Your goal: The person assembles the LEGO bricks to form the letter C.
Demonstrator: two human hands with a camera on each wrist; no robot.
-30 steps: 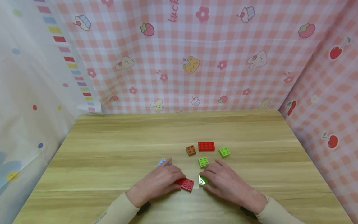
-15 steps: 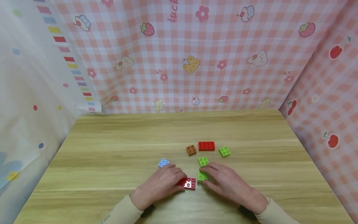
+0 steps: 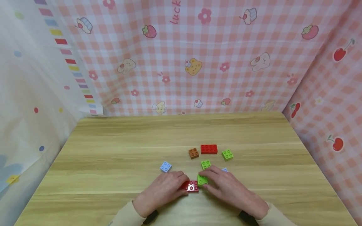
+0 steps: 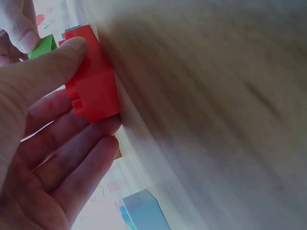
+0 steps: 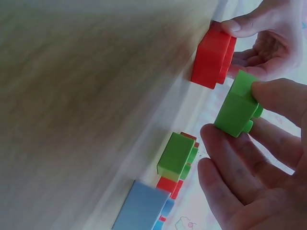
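My left hand (image 3: 164, 191) pinches a red eight-stud-type toy building brick (image 3: 193, 186) between thumb and fingers, and its left part is hidden under the fingers. In the left wrist view, the thumb lies along one side of the red brick (image 4: 98, 79). My right hand (image 3: 232, 191) pinches a small lime-green four-stud brick (image 3: 202, 180) by its sides. In the head view this green brick overlaps the red brick's right end. The right wrist view shows the green brick (image 5: 237, 105) lifted, studs facing away from the table, just beside the red brick (image 5: 211, 57).
Behind the hands lie a brown brick (image 3: 193, 153), another red brick (image 3: 209, 149) and two lime-green bricks (image 3: 205, 164). A light blue brick (image 3: 165, 167) sits beyond my left hand. Another blue brick (image 3: 224, 169) is mostly hidden behind my right hand. Patterned cloth (image 3: 175, 62) hangs behind the wooden table (image 3: 127, 135).
The left hand has shifted right and turned the red brick straighter, uncovering the light blue brick. The right hand has brought its green brick left, to the red brick's end.
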